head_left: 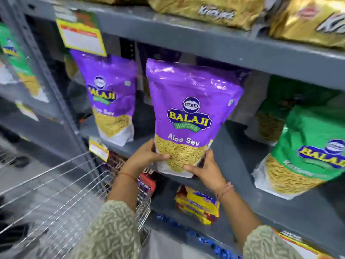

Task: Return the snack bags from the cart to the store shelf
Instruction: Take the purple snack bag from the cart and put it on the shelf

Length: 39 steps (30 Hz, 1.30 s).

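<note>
A purple Balaji Aloo Sev bag (188,113) stands upright at the front edge of the grey store shelf (233,165). My left hand (147,156) grips its lower left corner and my right hand (205,169) grips its lower right corner. A second purple Aloo Sev bag (112,98) stands on the same shelf to the left, further back. The wire cart (61,193) sits at the lower left, below my left arm; its inside looks bare in the visible part.
Green Balaji bags (308,152) stand on the shelf to the right. Gold Krackjack packs (214,10) lie on the shelf above. Yellow packets (197,204) lie on the shelf below. A grey upright post (46,71) divides the shelving at left.
</note>
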### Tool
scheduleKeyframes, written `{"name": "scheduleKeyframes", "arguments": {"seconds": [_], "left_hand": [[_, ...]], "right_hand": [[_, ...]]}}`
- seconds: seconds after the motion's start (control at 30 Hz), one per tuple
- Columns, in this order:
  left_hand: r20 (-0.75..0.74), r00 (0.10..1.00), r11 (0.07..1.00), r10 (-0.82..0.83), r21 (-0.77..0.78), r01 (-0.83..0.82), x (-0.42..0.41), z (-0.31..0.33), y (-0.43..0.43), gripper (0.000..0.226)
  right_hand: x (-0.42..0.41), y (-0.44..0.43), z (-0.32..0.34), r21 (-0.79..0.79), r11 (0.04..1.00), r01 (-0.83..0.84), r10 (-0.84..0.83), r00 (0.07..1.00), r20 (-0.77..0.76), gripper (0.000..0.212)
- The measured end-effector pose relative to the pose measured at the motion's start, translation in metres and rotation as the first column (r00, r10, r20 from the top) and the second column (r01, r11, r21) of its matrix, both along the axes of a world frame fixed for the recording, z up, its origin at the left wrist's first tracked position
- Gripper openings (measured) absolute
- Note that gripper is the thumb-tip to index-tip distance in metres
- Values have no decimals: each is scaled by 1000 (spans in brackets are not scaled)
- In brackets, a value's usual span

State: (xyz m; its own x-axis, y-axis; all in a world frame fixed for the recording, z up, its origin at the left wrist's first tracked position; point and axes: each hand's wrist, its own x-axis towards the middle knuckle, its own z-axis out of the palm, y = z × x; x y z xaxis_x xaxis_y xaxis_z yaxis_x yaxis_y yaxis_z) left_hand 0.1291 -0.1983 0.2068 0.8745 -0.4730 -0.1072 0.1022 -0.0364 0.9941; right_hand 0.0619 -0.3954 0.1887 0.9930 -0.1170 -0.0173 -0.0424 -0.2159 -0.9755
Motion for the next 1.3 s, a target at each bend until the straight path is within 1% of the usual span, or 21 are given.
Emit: {"name": "scheduleKeyframes", "arguments": {"seconds": [0.07, 0.17, 0.23, 0.27, 0.4, 0.47, 0.53, 0.6, 0.67, 0.7, 0.73, 0.77, 0.8, 0.83, 0.9, 1.0, 1.1, 1.23, 1.3], "left_hand": [[-5, 995, 995, -97, 0, 97, 26, 0, -22, 50], [-9, 985, 984, -171, 42, 171, 56, -1, -45, 59], [8, 970, 968, -243, 65, 242, 73, -6, -54, 56], [8, 968, 966, -253, 65, 252, 78, -10, -57, 56], [-64, 976, 978, -207, 18, 209, 87, -25, -59, 71], [-86, 979, 983, -185, 2, 186, 83, -31, -58, 68], [-96, 981, 985, -168, 11, 170, 81, -35, -56, 71], [-103, 988, 993, -116, 14, 118, 80, -36, -51, 85], [-115, 990, 997, -78, 12, 80, 80, -38, -46, 97], [-118, 990, 996, -81, 22, 84, 79, -38, -45, 101], [-106, 990, 994, -96, 42, 101, 79, -39, -46, 100], [-72, 991, 990, -111, 78, 117, 78, -40, -48, 93], [-27, 994, 985, -110, 127, 113, 77, -42, -50, 81], [17, 996, 980, -87, 178, 82, 76, -43, -51, 71], [61, 997, 974, -49, 224, 34, 72, -46, -47, 65], [96, 994, 968, -55, 250, 29, 65, -50, -32, 67], [135, 986, 955, -100, 290, 57, 54, -57, -18, 74], [220, 974, 949, -49, 315, -23, 39, -65, -8, 77], [225, 974, 954, -31, 298, -39, 37, -66, -8, 78]], "right_hand": [[11, -12, -3, 0, 996, 86, -86, 996, 10, 61], [29, -25, -13, 14, 981, 194, -194, 981, 16, 65], [38, -29, -23, 19, 970, 242, -242, 970, 28, 68], [42, -30, -27, 13, 967, 256, -256, 966, 30, 66], [48, -30, -41, -4, 954, 298, -298, 954, 26, 57], [46, -28, -43, -19, 951, 309, -309, 951, 21, 58], [42, -26, -45, -16, 941, 339, -339, 941, 18, 66], [36, -25, -45, -7, 924, 383, -382, 923, 48, 81], [35, -25, -44, -16, 908, 419, -417, 906, 64, 83], [36, -25, -43, -23, 906, 423, -422, 905, 58, 78], [37, -24, -42, -35, 907, 419, -417, 908, 42, 72], [38, -23, -40, -52, 911, 410, -410, 912, 19, 67], [37, -22, -39, -63, 913, 404, -405, 914, -5, 63], [37, -21, -38, -71, 912, 404, -407, 913, -24, 60], [30, -17, -39, -102, 899, 426, -432, 901, -39, 52], [16, -8, -43, -196, 873, 447, -466, 882, -62, 45], [2, 3, -47, -285, 847, 449, -479, 877, -41, 48], [-11, 15, -48, -390, 819, 420, -459, 888, -7, 51], [-14, 18, -48, -436, 805, 403, -448, 894, 0, 54]]}}
